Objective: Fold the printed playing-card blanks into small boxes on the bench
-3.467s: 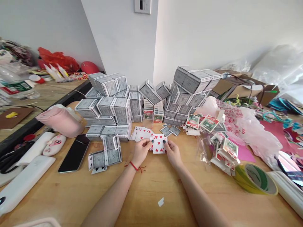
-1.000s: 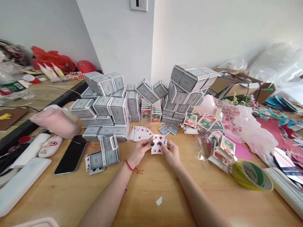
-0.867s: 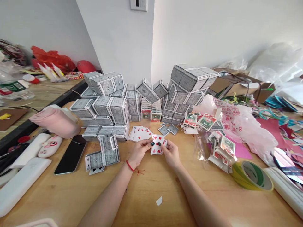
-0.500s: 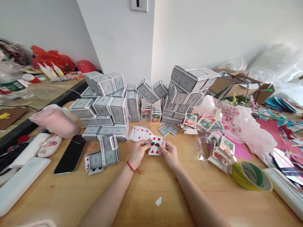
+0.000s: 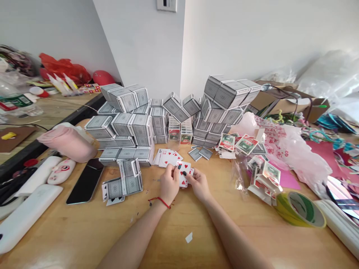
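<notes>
My left hand (image 5: pixel 169 182) and my right hand (image 5: pixel 198 182) meet over the wooden table (image 5: pixel 179 224), both pinching a red hearts playing card (image 5: pixel 184 172) that looks bent between them. Just beyond lies a small fan of face-up red cards (image 5: pixel 167 157). A folded card structure (image 5: pixel 125 182) with grey patterned backs lies left of my left hand. Behind everything rises a wall of stacked grey card cubes (image 5: pixel 134 123), continuing on the right (image 5: pixel 224 101).
A black phone (image 5: pixel 85 180), a pink pouch (image 5: pixel 68 142) and white cases (image 5: pixel 28 213) lie left. Opened card packs (image 5: pixel 263 175), pink plastic bags (image 5: pixel 294 153) and a yellow-green tape roll (image 5: pixel 301 209) crowd the right. A paper scrap (image 5: pixel 189 237) lies near my arms.
The flat heart card held between both hands has been drawn closer and folded inward; my left hand has turned over it and the hands sit nearer together.
</notes>
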Tool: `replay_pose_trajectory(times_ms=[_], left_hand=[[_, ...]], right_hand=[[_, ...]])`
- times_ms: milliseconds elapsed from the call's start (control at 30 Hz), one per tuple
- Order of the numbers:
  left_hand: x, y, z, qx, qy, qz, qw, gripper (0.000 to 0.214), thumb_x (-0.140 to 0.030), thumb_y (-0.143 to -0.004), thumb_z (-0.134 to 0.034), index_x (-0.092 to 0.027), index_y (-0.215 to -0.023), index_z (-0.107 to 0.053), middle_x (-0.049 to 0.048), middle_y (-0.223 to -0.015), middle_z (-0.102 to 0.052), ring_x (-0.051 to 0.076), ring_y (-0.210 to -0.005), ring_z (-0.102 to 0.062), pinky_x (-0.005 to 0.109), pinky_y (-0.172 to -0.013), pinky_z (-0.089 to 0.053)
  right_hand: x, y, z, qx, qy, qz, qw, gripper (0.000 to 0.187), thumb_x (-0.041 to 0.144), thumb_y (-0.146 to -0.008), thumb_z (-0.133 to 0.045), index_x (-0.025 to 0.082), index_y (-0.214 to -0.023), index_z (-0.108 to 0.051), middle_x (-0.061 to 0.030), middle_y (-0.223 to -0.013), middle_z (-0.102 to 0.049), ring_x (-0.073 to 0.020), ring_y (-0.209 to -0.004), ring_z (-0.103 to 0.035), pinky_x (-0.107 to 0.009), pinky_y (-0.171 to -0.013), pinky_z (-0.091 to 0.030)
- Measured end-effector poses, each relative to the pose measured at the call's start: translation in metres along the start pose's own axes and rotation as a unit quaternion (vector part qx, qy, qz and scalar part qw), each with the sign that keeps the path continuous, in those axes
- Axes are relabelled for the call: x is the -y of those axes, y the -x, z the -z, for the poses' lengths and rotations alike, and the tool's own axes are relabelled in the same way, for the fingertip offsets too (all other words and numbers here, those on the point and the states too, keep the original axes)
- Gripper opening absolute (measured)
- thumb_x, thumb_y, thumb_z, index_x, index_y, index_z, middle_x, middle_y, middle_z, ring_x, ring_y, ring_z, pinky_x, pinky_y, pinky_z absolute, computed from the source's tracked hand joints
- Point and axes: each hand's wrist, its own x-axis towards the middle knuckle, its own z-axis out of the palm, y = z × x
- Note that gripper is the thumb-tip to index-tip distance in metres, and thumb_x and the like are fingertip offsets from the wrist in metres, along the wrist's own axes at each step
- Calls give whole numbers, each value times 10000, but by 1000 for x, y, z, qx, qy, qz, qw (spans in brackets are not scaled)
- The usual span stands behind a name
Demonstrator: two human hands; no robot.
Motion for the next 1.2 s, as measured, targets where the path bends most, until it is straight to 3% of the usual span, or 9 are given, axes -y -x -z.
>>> replay_pose_trajectory(times_ms=[200,400,567,867,1033,1200], left_hand=[[8,-4,1,21,-80,-36,996,342,-325,-841,-347,-179,-566,-488,13,-466,-499,109,-421,-415,232,-462,-245],[13,-5,-1,8,-43,-18,999,432,-388,-819,-395,-179,-456,-501,28,-401,-472,107,-382,-368,255,-463,-204],[14,-5,-2,-8,12,12,1000,383,-403,-806,-414,-185,-516,-535,18,-424,-468,117,-410,-376,257,-476,-220],[19,-4,-3,-25,-51,-14,998,307,-353,-826,-381,-184,-619,-532,35,-506,-517,136,-459,-436,249,-491,-256],[16,6,-7,-36,-84,-42,995,285,-323,-834,-371,-167,-734,-588,83,-578,-575,171,-533,-516,259,-525,-302],[6,18,-8,-16,-59,-65,996,255,-327,-811,-420,-159,-792,-612,103,-600,-587,192,-564,-540,275,-557,-328]], right_hand=[[-2,1,0,-14,42,13,999,280,425,-675,-632,171,-746,-537,0,-609,-599,-131,-477,-522,-256,-453,-443],[-2,2,-4,-18,56,8,998,293,440,-694,-603,166,-790,-564,-12,-654,-607,-140,-530,-526,-256,-495,-434],[3,0,-2,-22,80,28,996,311,469,-736,-538,171,-795,-603,-8,-644,-596,-143,-559,-514,-250,-523,-422],[5,3,-3,-1,112,37,993,271,440,-777,-480,187,-758,-574,12,-623,-536,-128,-551,-460,-230,-511,-383],[2,7,-7,-79,262,104,956,289,393,-795,-452,191,-593,-501,29,-487,-428,-104,-448,-359,-224,-441,-285],[-6,12,-13,-140,348,134,917,226,361,-780,-457,219,-618,-526,19,-468,-434,-101,-395,-315,-244,-426,-231]])
